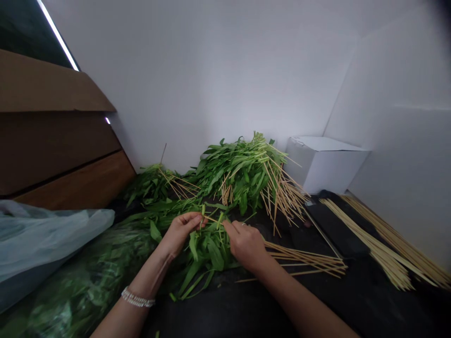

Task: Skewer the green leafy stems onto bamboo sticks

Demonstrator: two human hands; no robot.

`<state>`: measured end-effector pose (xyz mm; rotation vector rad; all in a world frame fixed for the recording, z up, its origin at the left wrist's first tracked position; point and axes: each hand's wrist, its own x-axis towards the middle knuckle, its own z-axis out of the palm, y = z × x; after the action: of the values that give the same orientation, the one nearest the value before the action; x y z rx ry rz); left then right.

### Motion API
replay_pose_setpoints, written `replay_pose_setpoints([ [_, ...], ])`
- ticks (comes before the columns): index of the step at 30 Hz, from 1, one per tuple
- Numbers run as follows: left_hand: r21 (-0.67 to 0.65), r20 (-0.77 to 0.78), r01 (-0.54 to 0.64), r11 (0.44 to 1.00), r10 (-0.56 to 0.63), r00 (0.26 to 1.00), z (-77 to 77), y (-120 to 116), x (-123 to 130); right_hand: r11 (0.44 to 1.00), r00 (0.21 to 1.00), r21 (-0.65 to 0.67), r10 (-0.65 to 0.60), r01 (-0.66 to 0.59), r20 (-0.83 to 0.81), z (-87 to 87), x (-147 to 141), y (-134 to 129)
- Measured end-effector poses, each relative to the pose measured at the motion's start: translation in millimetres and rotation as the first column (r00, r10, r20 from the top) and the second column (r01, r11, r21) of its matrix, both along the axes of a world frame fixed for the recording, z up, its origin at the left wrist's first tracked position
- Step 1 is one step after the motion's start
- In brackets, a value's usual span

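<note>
My left hand (181, 230) is closed around the upright green stems of a bunch of long-leafed greens (206, 249) lying on black cloth (355, 295). My right hand (246, 245) pinches the same bunch from the other side. Thin bamboo sticks (303, 257) run from under my right hand out to the right, and one tip shows between my hands. A beaded bracelet (138, 297) circles my left wrist. A larger heap of greens mixed with sticks (243, 176) lies just beyond my hands.
Long bamboo sticks (384, 246) lie in a bundle at the right, near a metal rod (322, 232). A white box (326, 162) stands in the far corner against white walls. Greens in a plastic bag (84, 281) lie at the left below cardboard (52, 136).
</note>
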<state>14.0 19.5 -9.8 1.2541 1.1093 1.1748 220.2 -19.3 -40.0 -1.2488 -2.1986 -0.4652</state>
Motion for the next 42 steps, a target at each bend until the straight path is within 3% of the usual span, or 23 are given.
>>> replay_pose_setpoints([
  [4, -0.065, -0.018, 0.033, 0.997, -0.035, 0.999, 3.1, -2, 2, 0.999, 1.000, 0.039, 0.007, -0.007, -0.010, -0.7, -1, -1],
  [9, -0.047, -0.018, 0.060, 0.997, -0.061, 0.998, 3.4, -3, 4, 0.999, 1.000, 0.031, 0.013, -0.012, -0.019, -1.4, -2, -1],
  [21, -0.007, -0.020, 0.116, 0.993, -0.116, 0.993, -6.9, 2, -2, 1.000, 0.999, -0.007, 0.028, -0.028, -0.039, -2.8, -3, -1],
  [30, -0.011, -0.106, 0.188, 0.982, -0.188, 0.976, -15.3, -4, 10, 0.997, 0.996, 0.004, 0.076, -0.076, -0.035, -4.2, -8, -2],
  [36, 0.010, -0.166, 0.198, 0.980, -0.194, 0.967, -5.1, -1, -3, 0.990, 0.996, 0.144, 0.024, -0.012, -0.084, 1.6, 1, 2],
  [42, 0.127, -0.358, 0.191, 0.973, -0.134, 0.924, 7.5, 1, -11, 0.950, 0.958, 0.276, -0.065, 0.146, -0.280, 15.7, 21, 10],
])
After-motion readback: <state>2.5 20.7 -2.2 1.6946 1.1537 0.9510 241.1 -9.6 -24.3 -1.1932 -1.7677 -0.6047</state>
